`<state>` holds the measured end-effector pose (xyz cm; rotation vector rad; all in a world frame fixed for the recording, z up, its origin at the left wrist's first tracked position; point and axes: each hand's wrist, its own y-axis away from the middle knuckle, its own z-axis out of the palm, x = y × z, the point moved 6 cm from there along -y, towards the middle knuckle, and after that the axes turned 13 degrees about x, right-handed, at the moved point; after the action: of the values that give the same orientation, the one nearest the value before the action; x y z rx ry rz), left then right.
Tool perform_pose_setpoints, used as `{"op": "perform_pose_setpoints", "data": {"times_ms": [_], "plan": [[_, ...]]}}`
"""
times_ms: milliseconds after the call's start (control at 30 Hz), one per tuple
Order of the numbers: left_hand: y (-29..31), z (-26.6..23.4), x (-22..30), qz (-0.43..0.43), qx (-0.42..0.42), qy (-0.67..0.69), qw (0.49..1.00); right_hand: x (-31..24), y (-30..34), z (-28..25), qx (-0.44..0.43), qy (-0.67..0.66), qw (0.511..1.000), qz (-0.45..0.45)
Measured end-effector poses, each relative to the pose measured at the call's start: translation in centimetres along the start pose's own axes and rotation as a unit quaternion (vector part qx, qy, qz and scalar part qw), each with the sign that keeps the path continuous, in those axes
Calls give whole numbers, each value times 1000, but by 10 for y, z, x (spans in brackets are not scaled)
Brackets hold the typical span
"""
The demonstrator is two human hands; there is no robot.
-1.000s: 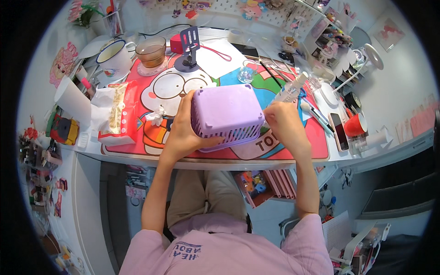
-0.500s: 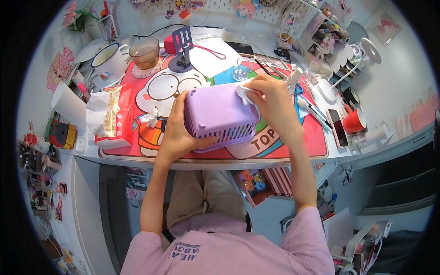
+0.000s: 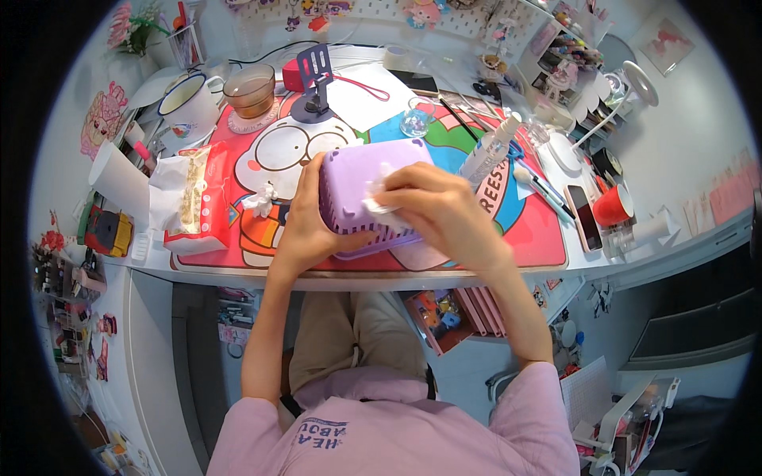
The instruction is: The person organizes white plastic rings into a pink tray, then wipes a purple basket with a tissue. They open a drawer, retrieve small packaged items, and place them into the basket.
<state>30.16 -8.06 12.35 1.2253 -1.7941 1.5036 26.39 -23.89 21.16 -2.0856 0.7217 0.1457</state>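
Note:
A purple plastic basket (image 3: 349, 170) with slotted sides is turned over, its flat bottom facing up, above the cartoon desk mat (image 3: 524, 250). My left hand (image 3: 304, 226) grips its left side, thumb along the near slotted wall. In my right hand (image 3: 436, 206) a crumpled white tissue (image 3: 382, 208) is pinched and pressed on the basket's bottom near its front edge. Another crumpled tissue (image 3: 260, 200) lies on the mat, left of my left hand. To the right of the basket stands a clear spray bottle (image 3: 488, 151) with a white top.
On the left are a red-and-white tissue pack (image 3: 208, 202), an enamel mug (image 3: 189, 111) and a brown glass bowl (image 3: 251, 91). A dark phone stand (image 3: 315, 91) is behind the basket. A phone (image 3: 585, 218) and a red cup (image 3: 613, 208) lie to the right. Below is an open drawer (image 3: 456, 317).
My right hand has moved with the tissue from the basket's far right corner toward its near edge, uncovering the spray bottle. My left hand keeps its grip.

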Motion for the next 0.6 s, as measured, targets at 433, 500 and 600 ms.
{"op": "perform_pose_setpoints", "data": {"times_ms": [433, 500, 600], "plan": [[-1, 1, 5, 11, -3, 18, 1000, -16, 24, -3, 84, 191, 977, -36], [-2, 0, 6, 19, -6, 11, 1000, -24, 18, 13, 93, 155, 982, -53], [0, -2, 2, 15, -8, 19, 1000, -28, 15, 21, 93, 128, 986, -55]]}}
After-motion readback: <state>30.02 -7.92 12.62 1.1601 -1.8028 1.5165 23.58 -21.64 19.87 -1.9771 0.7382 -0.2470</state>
